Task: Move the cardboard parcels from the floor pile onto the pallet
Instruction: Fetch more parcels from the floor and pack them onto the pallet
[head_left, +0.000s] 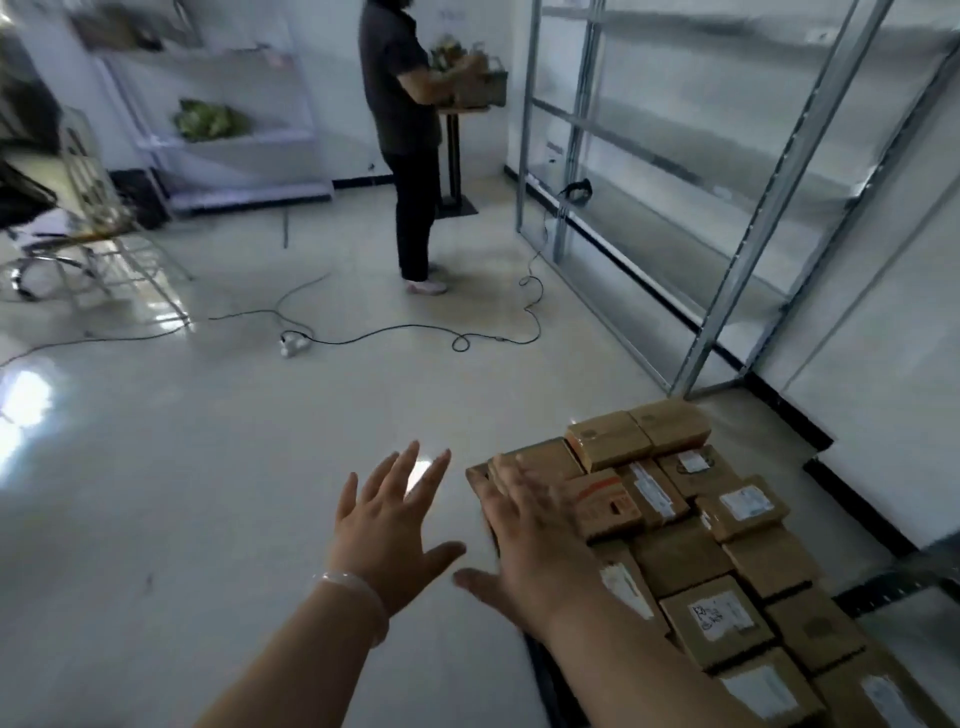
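Your left hand (387, 525), fingers spread, holds nothing above the pale glossy floor (208, 493). Your right hand (530, 545), also spread and empty, reaches over brown cardboard parcels (680, 556) packed on the dark pallet (543, 675). No floor pile shows, so you're probably nearly done.

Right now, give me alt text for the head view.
Two empty hands reach forward, fingers spread: the left hand over bare floor, the right hand over closely packed cardboard parcels. Beyond, a person stands near metal shelving, cables across the floor.

Pale glossy floor (208, 493) under loose cables (384, 328), a white plug block (292, 345), close-packed cardboard parcels (701, 551).
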